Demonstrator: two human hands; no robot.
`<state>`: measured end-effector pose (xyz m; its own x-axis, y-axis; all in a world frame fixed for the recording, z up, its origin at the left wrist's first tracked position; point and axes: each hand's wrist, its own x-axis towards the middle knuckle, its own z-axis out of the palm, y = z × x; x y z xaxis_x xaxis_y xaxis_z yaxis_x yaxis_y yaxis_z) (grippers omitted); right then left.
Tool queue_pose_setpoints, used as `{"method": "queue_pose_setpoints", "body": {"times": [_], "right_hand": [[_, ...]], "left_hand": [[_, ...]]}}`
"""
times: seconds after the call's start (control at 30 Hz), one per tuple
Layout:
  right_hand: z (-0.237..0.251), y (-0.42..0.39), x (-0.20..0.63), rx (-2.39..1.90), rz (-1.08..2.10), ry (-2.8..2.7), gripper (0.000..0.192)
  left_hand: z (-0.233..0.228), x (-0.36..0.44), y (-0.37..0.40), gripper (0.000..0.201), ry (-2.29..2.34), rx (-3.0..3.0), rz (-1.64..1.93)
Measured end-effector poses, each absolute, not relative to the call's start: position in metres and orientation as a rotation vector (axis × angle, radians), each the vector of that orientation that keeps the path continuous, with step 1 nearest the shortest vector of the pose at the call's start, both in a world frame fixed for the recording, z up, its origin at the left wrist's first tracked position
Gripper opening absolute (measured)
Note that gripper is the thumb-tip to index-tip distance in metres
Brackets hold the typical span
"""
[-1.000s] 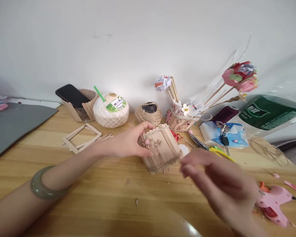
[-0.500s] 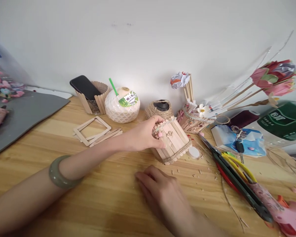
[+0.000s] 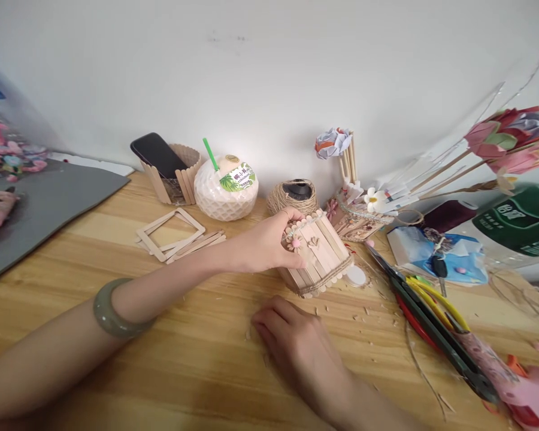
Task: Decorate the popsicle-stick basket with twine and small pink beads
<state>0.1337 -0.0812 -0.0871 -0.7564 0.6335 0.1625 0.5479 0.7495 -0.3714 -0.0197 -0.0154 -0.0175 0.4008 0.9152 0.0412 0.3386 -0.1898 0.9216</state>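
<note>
I see the left hand (image 3: 269,245) pinching the tilted stick box (image 3: 317,254) (twine band at its base) on the table (image 3: 193,359) near the twine ball (image 3: 293,196). The right hand (image 3: 296,344) lies flat, fingers together, just below it.

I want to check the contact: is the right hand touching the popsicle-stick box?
Apart. The head view shows the right hand flat on the table, bare wood between it and the popsicle-stick box, which the left hand grips.
</note>
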Motion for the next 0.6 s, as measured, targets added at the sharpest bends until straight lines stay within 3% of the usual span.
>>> {"method": "queue_pose_setpoints", "body": {"times": [0.37, 0.6], "right_hand": [[-0.0853, -0.0827, 0.1397, -0.902, 0.523, -2.637, 0.026], [-0.0887, -0.0846, 0.1376, -0.944, 0.476, -2.61, 0.02]], "left_hand": [[-0.0194, -0.0217, -0.0149, 0.049, 1.072, 1.721, 0.788], [-0.0202, -0.022, -0.0146, 0.051, 1.07, 1.709, 0.788]]}}
